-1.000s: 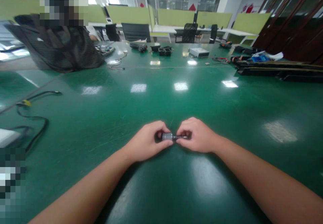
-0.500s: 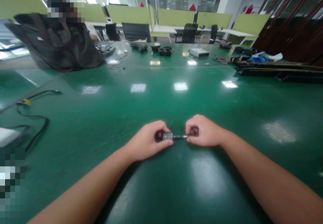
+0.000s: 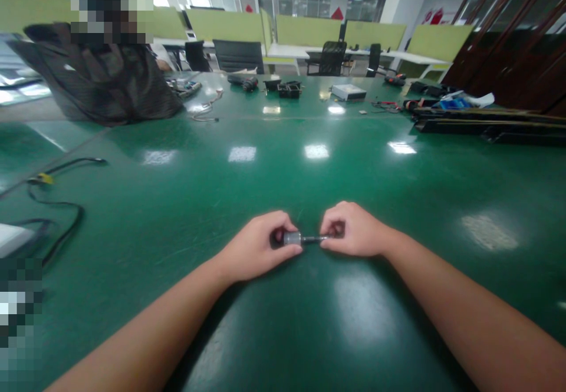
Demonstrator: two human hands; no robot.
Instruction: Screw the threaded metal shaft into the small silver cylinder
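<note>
Low over the green table, my left hand (image 3: 260, 247) is closed around a short grey cylinder (image 3: 292, 238), thumb and fingers on its sides. A thin dark shaft (image 3: 311, 239) sticks out of the cylinder to the right, much like a screwdriver's; its exact kind is not clear. My right hand (image 3: 354, 230) pinches the far end of that shaft between thumb and curled fingers, which hide its tip. Cylinder and shaft lie level, in one line between the two hands.
The green table (image 3: 265, 185) spreads all around. A dark bag (image 3: 115, 79) stands at the far left, a person partly behind it. Black cables (image 3: 66, 203) lie at left. Along the back are black parts (image 3: 289, 89), a silver box (image 3: 348, 92) and long black strips (image 3: 486, 125).
My right hand has shifted slightly left along the shaft, so less of it shows between the hands. My left hand has barely moved.
</note>
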